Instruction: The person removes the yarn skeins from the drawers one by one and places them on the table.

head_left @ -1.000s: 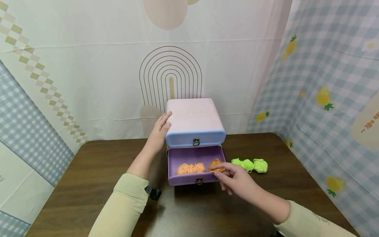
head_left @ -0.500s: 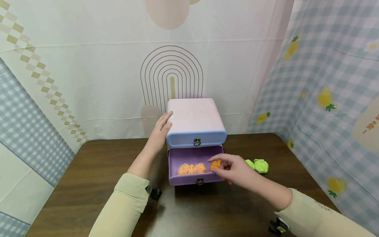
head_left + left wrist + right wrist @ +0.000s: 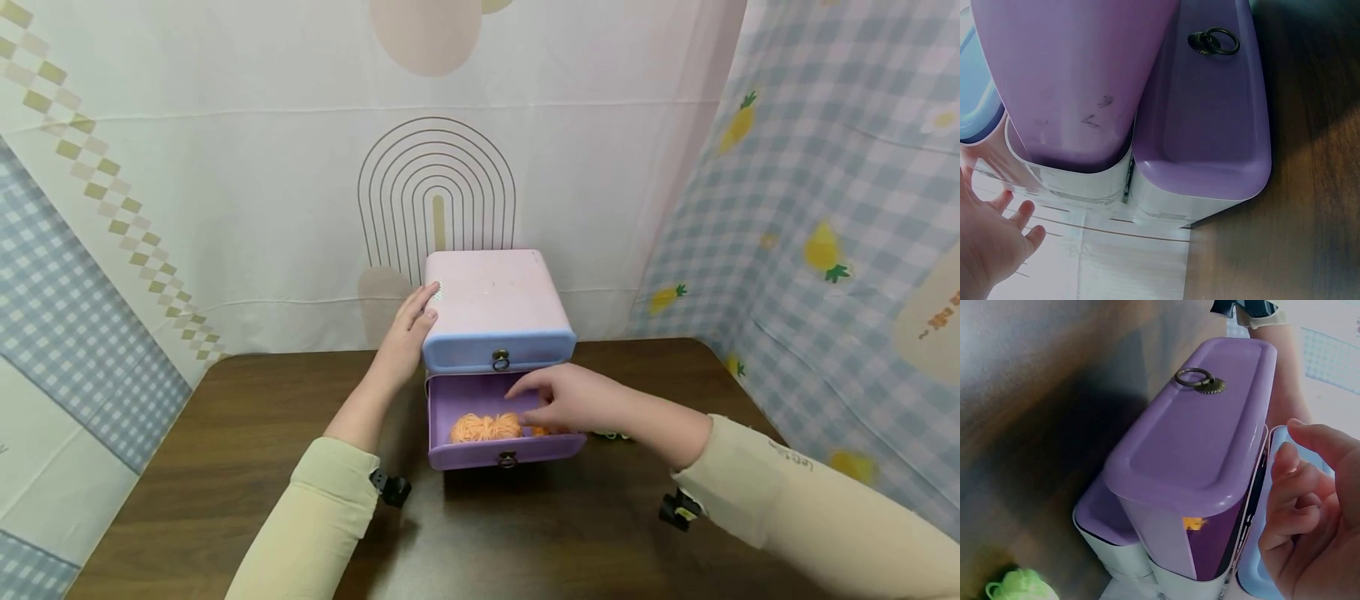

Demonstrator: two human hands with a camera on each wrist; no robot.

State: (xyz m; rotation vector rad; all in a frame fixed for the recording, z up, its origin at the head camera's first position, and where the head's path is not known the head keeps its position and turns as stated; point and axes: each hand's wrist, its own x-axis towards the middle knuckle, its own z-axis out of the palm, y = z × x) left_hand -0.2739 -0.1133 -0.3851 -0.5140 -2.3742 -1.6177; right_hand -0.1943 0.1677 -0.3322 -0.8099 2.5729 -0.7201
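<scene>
A small drawer cabinet [image 3: 491,287] with a pink top stands on the table, its purple drawer [image 3: 465,457] pulled out. Inside lie a pale orange yarn skein [image 3: 486,427] and a darker orange yarn ball [image 3: 542,431], the latter mostly covered by my right hand [image 3: 576,400]. That hand hovers over the drawer's right part, thumb and index finger apart and holding nothing; the right wrist view shows its other fingers loosely bent. My left hand [image 3: 401,340] rests its fingers against the cabinet's upper left edge. In the left wrist view its fingers are spread beside the housing.
Above the pulled-out drawer is a closed blue drawer [image 3: 459,353] with a ring pull [image 3: 500,360]. Another purple drawer [image 3: 1204,125] sits closed below. Bright green yarn [image 3: 1021,586] lies on the table right of the cabinet, mostly behind my forearm in the head view.
My right hand has left the darker orange yarn at the drawer's right front and moved up and left over the drawer. Its forearm now covers most of the green yarn. The left hand stays put.
</scene>
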